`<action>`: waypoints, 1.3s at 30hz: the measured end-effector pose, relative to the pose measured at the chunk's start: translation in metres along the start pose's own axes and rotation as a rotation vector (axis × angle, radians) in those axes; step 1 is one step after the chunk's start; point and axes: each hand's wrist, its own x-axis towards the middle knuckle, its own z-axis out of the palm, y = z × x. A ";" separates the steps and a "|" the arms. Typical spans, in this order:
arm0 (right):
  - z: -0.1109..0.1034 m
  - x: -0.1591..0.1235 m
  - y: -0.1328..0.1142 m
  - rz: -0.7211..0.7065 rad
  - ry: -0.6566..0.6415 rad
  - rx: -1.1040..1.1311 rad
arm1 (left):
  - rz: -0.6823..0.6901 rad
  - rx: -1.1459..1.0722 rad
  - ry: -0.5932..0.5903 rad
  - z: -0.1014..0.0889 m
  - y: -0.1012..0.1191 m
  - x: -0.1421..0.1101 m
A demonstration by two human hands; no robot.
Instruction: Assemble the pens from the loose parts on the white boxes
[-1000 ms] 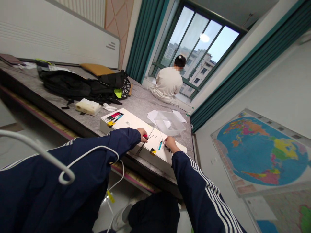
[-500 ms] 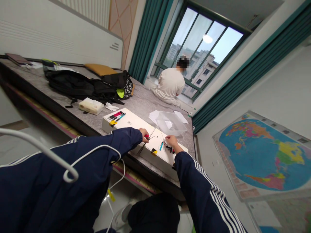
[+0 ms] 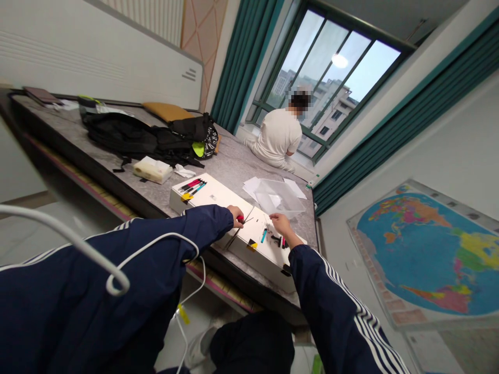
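Observation:
My left hand is closed around a red pen part, over the white boxes. A thin dark stick points right from its fingers. Thumb and fingers pinched, my right hand hovers at the right-hand white box; a thin pale piece seems to show at the fingertips, too small to name. Just below it lie a teal pen barrel and several small black and red pen parts. Several pens, red, black and teal, lie side by side on the left-hand white box.
Behind the boxes sit a clear plastic bin and white papers. A tissue pack and a black backpack lie left on the grey bed. Someone in white sits by the window. A white cable crosses my left sleeve.
The whole view has shifted slightly, with the scene sliding right. Both hands stay over the boxes, and the left still grips the red pen part.

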 end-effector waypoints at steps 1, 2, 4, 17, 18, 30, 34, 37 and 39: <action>-0.003 0.001 -0.006 -0.016 -0.001 0.024 | -0.007 -0.002 0.006 -0.001 0.000 0.000; -0.006 0.001 -0.013 -0.030 -0.004 0.046 | -0.011 -0.003 0.010 -0.001 0.000 -0.001; -0.015 -0.004 -0.031 -0.062 -0.027 0.096 | -0.012 -0.004 0.011 -0.003 -0.001 -0.001; -0.007 -0.099 -0.086 -0.275 0.061 0.552 | 0.007 -0.265 0.182 -0.012 0.023 -0.010; -0.003 -0.103 -0.087 -0.271 0.081 0.583 | 0.008 -0.266 0.175 -0.013 0.026 -0.011; -0.001 -0.132 -0.105 -0.297 0.401 0.556 | 0.118 -0.291 0.173 -0.001 0.050 -0.011; 0.002 -0.134 -0.100 -0.240 0.459 0.602 | 0.029 -0.713 0.074 0.004 0.055 -0.007; 0.008 -0.125 -0.091 -0.155 0.501 0.669 | -0.143 -1.011 -0.065 0.002 0.053 -0.002; 0.013 -0.119 -0.083 -0.098 0.506 0.774 | -0.207 -1.149 -0.097 -0.003 0.050 0.001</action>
